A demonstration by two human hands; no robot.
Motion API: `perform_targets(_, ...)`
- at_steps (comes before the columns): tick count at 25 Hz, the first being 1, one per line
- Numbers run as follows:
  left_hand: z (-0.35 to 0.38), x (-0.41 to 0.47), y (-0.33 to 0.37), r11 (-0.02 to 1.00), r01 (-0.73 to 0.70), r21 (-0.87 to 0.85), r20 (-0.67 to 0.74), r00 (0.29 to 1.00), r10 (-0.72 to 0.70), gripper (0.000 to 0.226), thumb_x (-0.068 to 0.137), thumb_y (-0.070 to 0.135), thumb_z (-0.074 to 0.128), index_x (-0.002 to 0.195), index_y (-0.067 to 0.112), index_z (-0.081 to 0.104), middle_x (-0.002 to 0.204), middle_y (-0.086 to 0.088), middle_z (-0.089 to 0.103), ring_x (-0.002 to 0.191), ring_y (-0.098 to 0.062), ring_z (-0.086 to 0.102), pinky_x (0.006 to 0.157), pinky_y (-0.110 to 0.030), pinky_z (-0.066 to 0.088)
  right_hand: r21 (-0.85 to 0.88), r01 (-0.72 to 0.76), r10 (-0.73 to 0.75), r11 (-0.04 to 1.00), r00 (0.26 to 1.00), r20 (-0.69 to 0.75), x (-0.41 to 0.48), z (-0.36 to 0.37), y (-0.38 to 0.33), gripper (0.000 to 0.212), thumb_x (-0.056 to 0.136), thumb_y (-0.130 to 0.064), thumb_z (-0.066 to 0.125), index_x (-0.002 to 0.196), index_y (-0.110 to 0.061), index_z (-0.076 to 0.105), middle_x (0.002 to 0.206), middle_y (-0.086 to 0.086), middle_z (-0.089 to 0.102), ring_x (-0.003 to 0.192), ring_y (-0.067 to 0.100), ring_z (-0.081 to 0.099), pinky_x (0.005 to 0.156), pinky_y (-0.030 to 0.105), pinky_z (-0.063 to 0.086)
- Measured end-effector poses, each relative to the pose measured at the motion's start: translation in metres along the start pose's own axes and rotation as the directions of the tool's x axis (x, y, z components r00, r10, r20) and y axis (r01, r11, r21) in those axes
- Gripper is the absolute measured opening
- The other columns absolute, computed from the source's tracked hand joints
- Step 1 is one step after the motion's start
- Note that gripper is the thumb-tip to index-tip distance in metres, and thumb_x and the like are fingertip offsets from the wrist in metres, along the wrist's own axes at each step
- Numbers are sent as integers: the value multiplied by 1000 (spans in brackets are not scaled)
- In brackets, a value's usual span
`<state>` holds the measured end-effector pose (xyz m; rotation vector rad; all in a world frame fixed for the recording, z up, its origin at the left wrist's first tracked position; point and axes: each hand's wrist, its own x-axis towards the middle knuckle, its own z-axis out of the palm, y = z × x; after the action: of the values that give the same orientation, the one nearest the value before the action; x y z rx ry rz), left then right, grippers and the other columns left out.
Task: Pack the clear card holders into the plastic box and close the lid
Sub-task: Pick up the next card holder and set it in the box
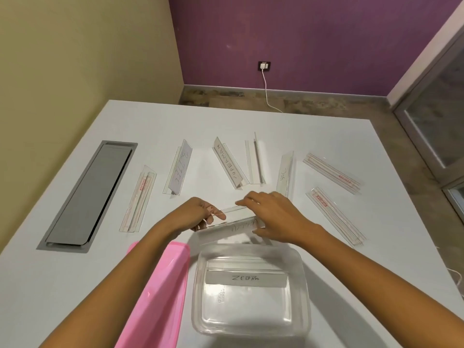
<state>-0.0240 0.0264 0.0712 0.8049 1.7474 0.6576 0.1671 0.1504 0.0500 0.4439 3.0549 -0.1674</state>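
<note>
Both hands are on 1 clear card holder, lifted just beyond the far rim of the plastic box. The left hand pinches its left end, fingers closed on the clear strip; the right hand grips the right end, thumb below and fingers over the top edge. The holder lies roughly level, crosswise to the box, with faint writing on its card that I cannot read.

The box sits open on the white worktop, close to the person. Inside it lies 1 holder already, its card marked ZEBRA, flat along the far half of the floor. The pink lid rests just left of the box, tilted, partly under the left forearm.

Beyond the box, 7 more holders are fanned out across the worktop: 1 with a red label to the far left, then BATTLE, SUPERMAN, an empty one, 1 with a short word just behind the right hand, and 2 red-striped ones to the right. A grey cable hatch is set into the worktop, well left of the box.

So I judge this to be the second holder going in, with the packing barely begun. The next move calls for bringing the holder back over the box and lowering it, kept parallel to the ZEBRA one. It looks about as long as the box is wide, so the ends must clear both side walls before the fingers let go.
</note>
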Motion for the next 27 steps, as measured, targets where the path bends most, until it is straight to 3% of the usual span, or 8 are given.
perform_targets(3,11,-16,-10,994,-42,99,-222,973,63,37,101,29,35,113,17,67,99,-1,67,87,-19,61,75,-30,46,107,-103,104,989,995,5,-30,1,-10,72,75,-38,71,138,-25,40,130,-3,48,102,19,58,80,34,50)
perform_targets(5,22,-30,-25,986,-35,164,-382,919,96,33,100,27,39,115,18,66,119,-3,65,108,-23,59,91,-31,43,202,-154,156,967,988,10,-54,5,-20,72,75,-43,69,139,-29,38,127,-8,46,100,14,57,81,30,49)
perform_targets(9,45,-50,-67,998,31,53,-413,911,-6,28,95,23,53,121,21,64,138,-4,54,125,-23,49,104,-30,35,310,-194,189,931,981,45,-92,21,-43,71,72,-46,67,137,-34,40,119,-14,48,103,7,53,81,24,49)
perform_targets(11,53,-56,-82,997,78,-4,-383,921,-73,33,94,28,54,126,24,59,139,-6,53,128,-27,48,108,-41,39,312,-205,194,928,979,66,-101,34,-53,70,72,-42,67,136,-32,43,121,-12,52,108,9,53,84,25,49)
perform_targets(13,60,-60,-87,991,84,-102,-346,931,-114,35,94,27,55,128,23,57,132,-8,59,124,-29,52,103,-49,45,291,-231,213,928,973,92,-102,48,-62,69,73,-38,68,137,-30,43,125,-10,54,113,11,54,85,25,48)
perform_targets(19,71,-63,-87,988,90,-124,-339,932,-127,35,95,23,53,129,26,56,108,-9,68,103,-29,63,94,-49,52,189,-329,294,925,937,189,-83,83,-66,68,74,-29,73,136,-23,45,128,-3,58,109,22,58,85,33,49)
perform_targets(27,72,-64,-90,988,60,-141,-356,928,-107,34,95,18,53,129,23,58,113,-12,69,104,-30,64,94,-49,51,162,-351,323,922,929,179,-79,110,-66,63,74,-24,76,130,-19,48,124,0,60,108,24,55,84,33,46)
